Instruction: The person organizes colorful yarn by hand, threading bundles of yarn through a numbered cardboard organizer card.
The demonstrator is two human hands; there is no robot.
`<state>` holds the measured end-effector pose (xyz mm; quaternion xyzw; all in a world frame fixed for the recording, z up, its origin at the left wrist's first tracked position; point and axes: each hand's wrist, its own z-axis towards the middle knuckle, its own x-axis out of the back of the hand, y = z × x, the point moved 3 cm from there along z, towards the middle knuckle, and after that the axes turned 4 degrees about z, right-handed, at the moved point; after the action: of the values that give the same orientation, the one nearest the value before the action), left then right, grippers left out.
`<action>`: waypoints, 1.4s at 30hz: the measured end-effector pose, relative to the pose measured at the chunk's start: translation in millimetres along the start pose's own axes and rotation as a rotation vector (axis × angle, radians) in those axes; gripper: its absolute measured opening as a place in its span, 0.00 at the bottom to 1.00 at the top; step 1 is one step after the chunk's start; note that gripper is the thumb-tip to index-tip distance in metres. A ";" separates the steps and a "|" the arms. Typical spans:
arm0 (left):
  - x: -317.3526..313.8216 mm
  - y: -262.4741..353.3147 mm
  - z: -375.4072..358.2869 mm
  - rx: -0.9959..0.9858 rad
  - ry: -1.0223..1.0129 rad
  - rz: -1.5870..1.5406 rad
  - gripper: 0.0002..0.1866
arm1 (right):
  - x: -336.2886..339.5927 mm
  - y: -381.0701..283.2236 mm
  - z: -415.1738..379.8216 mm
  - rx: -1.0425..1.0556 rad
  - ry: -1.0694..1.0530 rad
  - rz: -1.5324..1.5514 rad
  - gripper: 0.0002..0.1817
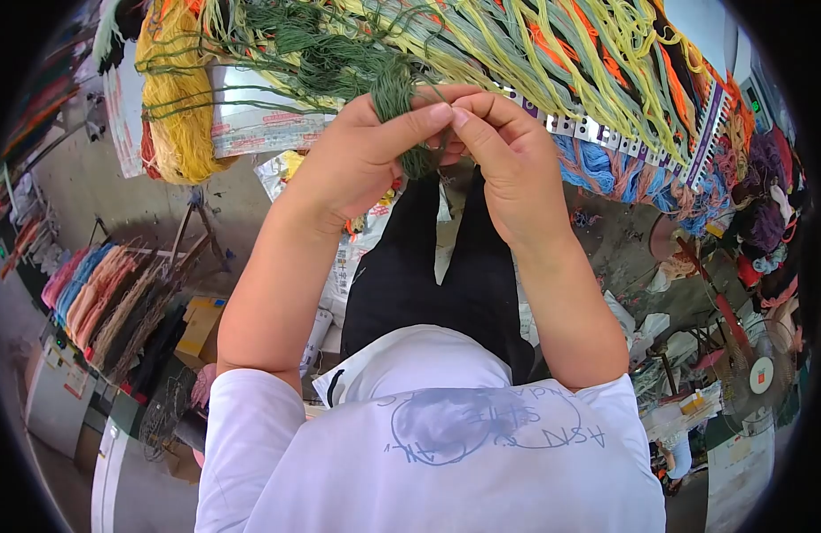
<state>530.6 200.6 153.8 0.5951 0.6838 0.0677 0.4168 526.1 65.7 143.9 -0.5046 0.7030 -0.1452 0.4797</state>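
Note:
A bundle of dark green thread [394,93] hangs over my left hand [375,147], caught between its thumb and fingers. My right hand [503,147] meets it at the thumb tips, with thumb and forefinger pinched together. Whatever sits in that pinch is too fine to make out; it is probably hidden by the fingertips. More loose green thread [326,53] spreads over the table just beyond my left hand. Long yellow, grey-green and orange threads [552,53] lie beyond my right hand.
A punched white card strip [623,142] runs along the table's near edge. Yellow thread [179,98] hangs at the left, blue and pink thread [597,173] at the right. A rack of coloured skeins [108,298] stands lower left, a fan [759,375] lower right.

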 end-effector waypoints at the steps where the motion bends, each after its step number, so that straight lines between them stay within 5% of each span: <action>1: 2.2 -4.4 2.2 -0.048 0.041 0.068 0.22 | 0.5 0.0 0.0 0.026 0.010 0.006 0.08; 5: 19.4 11.2 5.1 -0.219 0.031 0.189 0.17 | 28.1 -5.6 -3.8 0.025 0.061 0.141 0.07; 8: 103.5 45.8 -8.0 -0.299 0.034 -0.358 0.12 | 114.7 -50.4 -27.1 -0.186 -0.126 0.670 0.07; 10: 187.8 74.8 -32.5 -0.430 0.372 -0.380 0.09 | 202.1 -104.3 -59.1 -0.099 0.053 0.675 0.07; 11: 235.7 92.5 -42.4 -0.365 0.152 -0.536 0.09 | 239.1 -133.8 -83.7 0.059 0.307 0.460 0.07; 12: 287.5 110.0 -59.3 -0.368 0.263 -0.548 0.09 | 288.8 -162.1 -106.2 0.062 0.230 0.592 0.07; 14: 371.2 143.5 -93.0 -0.415 0.365 -0.594 0.09 | 451.1 -215.4 -184.7 0.116 0.418 0.670 0.10; 15: 389.9 156.1 -101.4 -0.460 0.358 -0.630 0.09 | 535.1 -245.2 -242.0 0.157 0.727 0.582 0.11; 17: 371.4 169.2 -102.2 -0.508 0.541 -0.603 0.10 | 522.2 -254.6 -240.1 0.258 0.851 0.418 0.07; 18: 348.0 165.6 -92.2 -0.480 0.446 -0.466 0.12 | 507.3 -256.1 -236.6 0.352 0.973 0.255 0.05; 20: 241.7 130.8 -54.2 -0.414 0.457 -0.213 0.14 | 447.9 -240.0 -222.0 0.534 1.209 -0.080 0.08; 22: 152.8 68.0 -10.5 -0.304 0.528 -0.038 0.10 | 304.4 -163.6 -126.7 0.406 0.952 -0.189 0.12; 23: 104.7 36.3 7.0 -0.203 0.450 0.094 0.19 | 296.7 -119.2 -94.7 0.343 0.810 -0.320 0.11; 25: 58.2 -30.7 46.5 0.041 0.270 0.233 0.17 | 200.1 -53.4 -36.8 0.237 0.641 -0.550 0.11; 27: 23.3 -78.2 78.5 0.061 0.265 0.266 0.16 | 163.4 -1.9 10.9 0.162 0.499 -0.637 0.09; 30: 7.0 -107.9 104.3 0.070 0.325 0.449 0.17 | 139.2 42.0 41.7 0.187 0.383 -0.764 0.09; 38: 6.3 -119.3 119.8 0.080 0.400 0.272 0.10 | 141.0 60.5 46.5 0.060 0.465 -0.878 0.08; 42: 13.1 -125.9 123.5 0.066 0.395 0.237 0.07 | 132.6 58.5 33.8 0.308 0.367 -1.041 0.06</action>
<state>516.3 126.7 -6.2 0.6597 0.6792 0.2090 0.2444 516.5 -11.2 16.8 -0.6751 0.4043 -0.5483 0.2832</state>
